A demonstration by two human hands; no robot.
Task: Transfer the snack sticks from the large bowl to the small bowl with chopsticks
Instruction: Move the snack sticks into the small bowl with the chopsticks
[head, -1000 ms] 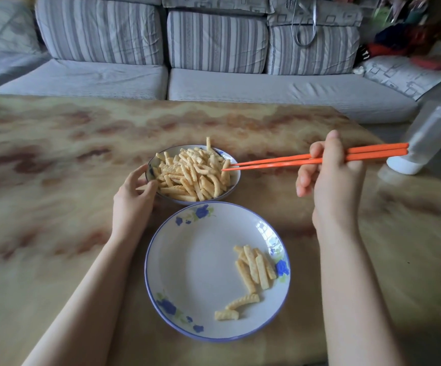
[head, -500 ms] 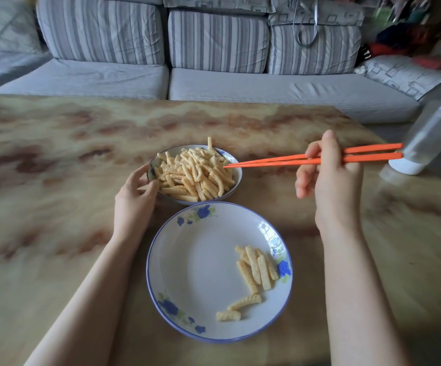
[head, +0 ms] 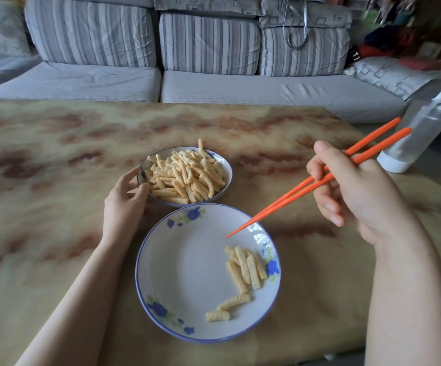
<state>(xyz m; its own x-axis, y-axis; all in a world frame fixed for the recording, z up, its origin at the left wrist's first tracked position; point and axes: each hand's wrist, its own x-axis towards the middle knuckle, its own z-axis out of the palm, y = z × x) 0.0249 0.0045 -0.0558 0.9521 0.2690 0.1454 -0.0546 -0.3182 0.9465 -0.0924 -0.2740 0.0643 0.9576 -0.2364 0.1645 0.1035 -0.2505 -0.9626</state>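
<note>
In the head view, my right hand (head: 356,196) has its grip clamped on the chopsticks (head: 306,186). Their tips are together and hold nothing. The tips hang over the far right edge of the big bowl (head: 187,265), which sits near me on the table (head: 55,233).

My left hand (head: 124,202) has its grip on the left rim of the small bowl (head: 228,167), just behind the big one. The small bowl holds a tall heap (head: 187,175). The big bowl has only a few sticks (head: 243,268) left, on its right side.

So I think most of the job is done. Those last few sticks must still be picked up and carried over. A bottle (head: 420,136) stands far off to the right.
</note>
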